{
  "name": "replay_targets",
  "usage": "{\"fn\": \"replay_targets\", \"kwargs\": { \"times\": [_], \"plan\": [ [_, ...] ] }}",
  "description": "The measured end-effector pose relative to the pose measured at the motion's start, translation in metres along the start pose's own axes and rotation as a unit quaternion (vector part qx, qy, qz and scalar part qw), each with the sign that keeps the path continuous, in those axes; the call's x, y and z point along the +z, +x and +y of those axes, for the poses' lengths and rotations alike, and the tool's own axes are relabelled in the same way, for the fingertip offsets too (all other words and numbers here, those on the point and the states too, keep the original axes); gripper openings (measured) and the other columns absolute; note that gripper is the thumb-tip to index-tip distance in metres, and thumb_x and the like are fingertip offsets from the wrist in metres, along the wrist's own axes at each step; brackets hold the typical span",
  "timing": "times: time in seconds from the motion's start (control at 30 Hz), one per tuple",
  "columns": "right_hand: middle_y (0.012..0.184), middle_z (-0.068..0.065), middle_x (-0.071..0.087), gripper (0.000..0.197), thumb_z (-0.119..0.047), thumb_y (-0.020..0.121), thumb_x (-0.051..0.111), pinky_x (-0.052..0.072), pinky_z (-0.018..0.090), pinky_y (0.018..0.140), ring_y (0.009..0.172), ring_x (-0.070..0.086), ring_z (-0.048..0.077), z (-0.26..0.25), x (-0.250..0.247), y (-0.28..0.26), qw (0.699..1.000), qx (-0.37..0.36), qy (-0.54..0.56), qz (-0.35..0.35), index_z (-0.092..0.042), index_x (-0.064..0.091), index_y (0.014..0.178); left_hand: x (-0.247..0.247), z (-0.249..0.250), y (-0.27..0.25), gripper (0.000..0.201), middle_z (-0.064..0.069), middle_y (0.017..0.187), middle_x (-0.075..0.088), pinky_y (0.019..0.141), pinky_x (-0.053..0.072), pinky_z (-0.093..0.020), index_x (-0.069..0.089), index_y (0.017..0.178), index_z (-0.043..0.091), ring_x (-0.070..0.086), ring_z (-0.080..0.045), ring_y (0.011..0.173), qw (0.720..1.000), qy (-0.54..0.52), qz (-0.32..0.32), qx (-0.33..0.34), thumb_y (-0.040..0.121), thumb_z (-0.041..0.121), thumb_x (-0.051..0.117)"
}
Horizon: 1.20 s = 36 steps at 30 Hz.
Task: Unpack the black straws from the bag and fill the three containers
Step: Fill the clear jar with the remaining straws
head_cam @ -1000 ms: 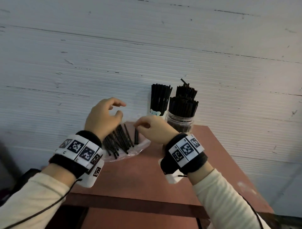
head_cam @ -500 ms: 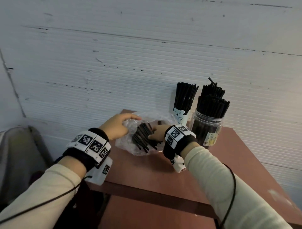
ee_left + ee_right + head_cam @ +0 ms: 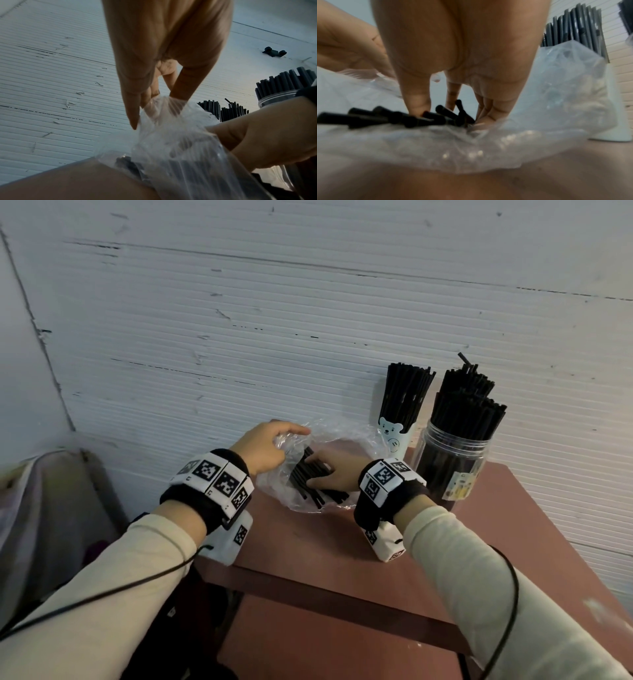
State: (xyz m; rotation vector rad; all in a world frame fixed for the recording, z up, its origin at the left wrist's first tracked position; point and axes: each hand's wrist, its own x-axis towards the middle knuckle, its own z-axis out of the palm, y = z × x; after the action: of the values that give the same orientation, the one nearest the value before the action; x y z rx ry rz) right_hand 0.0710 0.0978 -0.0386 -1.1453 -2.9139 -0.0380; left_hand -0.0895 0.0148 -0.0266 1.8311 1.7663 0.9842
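A clear plastic bag point(image 3: 346, 436) lies on the red-brown table point(image 3: 308, 539) with loose black straws point(image 3: 306, 479) inside. My left hand point(image 3: 287, 438) pinches the bag's upper left edge point(image 3: 163, 102) and holds it up. My right hand point(image 3: 317, 474) is inside the bag, thumb and fingers closing around a bunch of straws point(image 3: 423, 119). To the right stand a bear-printed cup point(image 3: 394, 436), a clear jar point(image 3: 452, 463) and a third container hidden behind the jar, each packed with upright straws point(image 3: 466, 381).
A white ribbed wall point(image 3: 274, 320) runs close behind the table. The table's front edge point(image 3: 325, 587) is near my wrists, with open floor below. A grey padded object point(image 3: 44, 508) stands to the left of the table.
My left hand has taken hold of the bag's edge and lifted it. The right hand has gone into the bag and settled onto the straws. The head view has shifted left.
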Motion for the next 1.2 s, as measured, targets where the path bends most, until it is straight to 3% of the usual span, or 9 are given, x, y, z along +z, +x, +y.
{"fn": "replay_targets", "kwargs": {
  "times": [0.07,0.1,0.17,0.23,0.33,0.5,0.73,1.03,1.2],
  "plan": [
    [0.083,-0.017,0.056,0.043,-0.058,0.076,0.064,0.051,0.035,0.079,0.086,0.060,0.014,-0.001,-0.001,0.001,1.000,-0.015,-0.022,0.000,-0.043,0.062,0.117,-0.001,0.000,0.001,0.072,0.002,0.149,0.041,0.052,0.041,-0.008,0.057,0.132,0.027,0.059,0.009,0.079,1.000,0.006,-0.008,-0.001,0.080,-0.021,0.046],
    [0.083,-0.018,0.054,0.046,-0.059,0.074,0.064,0.052,0.035,0.078,0.086,0.059,0.014,-0.002,-0.001,0.001,0.999,-0.017,-0.032,-0.001,-0.046,0.060,0.118,-0.001,-0.001,0.002,0.072,0.002,0.151,0.040,0.055,0.043,-0.008,0.057,0.132,0.028,0.057,0.006,0.095,1.000,0.013,-0.013,-0.001,0.080,-0.021,0.047],
    [0.080,-0.019,0.053,0.048,-0.061,0.069,0.065,0.052,0.035,0.074,0.084,0.058,0.013,-0.005,-0.002,0.001,0.999,-0.022,-0.044,-0.003,-0.050,0.059,0.115,-0.001,-0.003,0.005,0.073,0.000,0.151,0.039,0.060,0.044,-0.008,0.056,0.132,0.030,0.050,-0.014,0.125,1.000,0.015,-0.014,-0.003,0.080,-0.021,0.048],
    [0.074,-0.018,0.053,0.045,-0.062,0.064,0.065,0.054,0.035,0.070,0.078,0.058,0.012,-0.007,-0.004,0.001,0.998,-0.024,-0.052,-0.005,-0.052,0.060,0.108,-0.001,-0.005,0.007,0.073,-0.001,0.150,0.041,0.062,0.044,-0.008,0.056,0.131,0.031,0.045,-0.029,0.131,1.000,0.006,-0.009,-0.007,0.080,-0.020,0.049],
    [0.081,-0.019,0.053,0.033,-0.054,0.066,0.067,0.051,0.032,0.073,0.084,0.056,0.011,-0.005,-0.003,0.001,0.999,-0.013,-0.046,-0.010,-0.049,0.065,0.099,-0.002,-0.009,0.007,0.072,0.002,0.149,0.041,0.090,0.047,-0.024,0.056,0.130,0.033,0.037,-0.021,0.138,1.000,-0.002,-0.007,-0.004,0.080,-0.019,0.051],
    [0.095,-0.010,0.059,0.024,-0.027,0.079,0.073,0.050,0.031,0.085,0.096,0.059,0.015,0.002,0.000,-0.004,0.999,0.021,0.040,-0.026,-0.030,0.069,0.102,-0.002,-0.011,0.006,0.072,0.004,0.151,0.039,0.094,0.044,-0.028,0.056,0.130,0.031,0.034,-0.020,0.139,1.000,0.001,-0.018,-0.001,0.080,-0.020,0.050],
    [0.102,-0.005,0.063,0.022,-0.022,0.081,0.071,0.051,0.034,0.089,0.097,0.059,0.018,0.003,0.003,-0.007,0.997,0.025,0.066,-0.041,-0.026,0.068,0.102,-0.002,-0.009,0.008,0.073,0.000,0.150,0.040,0.089,0.039,-0.023,0.057,0.127,0.034,0.033,-0.020,0.140,1.000,0.003,-0.025,0.008,0.079,-0.020,0.050],
    [0.095,0.007,0.070,0.022,-0.005,0.084,0.064,0.059,0.032,0.069,0.061,0.063,0.015,0.009,-0.002,-0.022,0.960,0.072,0.269,-0.003,-0.026,0.069,0.080,0.004,-0.006,0.003,0.069,0.002,0.148,0.041,0.076,0.044,-0.015,0.058,0.122,0.036,0.036,-0.020,0.136,1.000,0.006,-0.027,0.002,0.080,-0.018,0.051],
    [0.082,-0.004,0.064,0.028,0.005,0.083,0.060,0.055,0.020,0.069,0.063,0.064,0.013,0.019,-0.010,-0.053,0.944,0.085,0.316,0.026,-0.016,0.074,0.096,0.009,-0.001,-0.001,0.056,0.000,0.140,0.047,0.087,0.047,-0.034,0.056,0.117,0.030,0.049,-0.016,0.116,0.999,0.007,0.033,-0.002,0.080,-0.011,0.057]
  ]
}}
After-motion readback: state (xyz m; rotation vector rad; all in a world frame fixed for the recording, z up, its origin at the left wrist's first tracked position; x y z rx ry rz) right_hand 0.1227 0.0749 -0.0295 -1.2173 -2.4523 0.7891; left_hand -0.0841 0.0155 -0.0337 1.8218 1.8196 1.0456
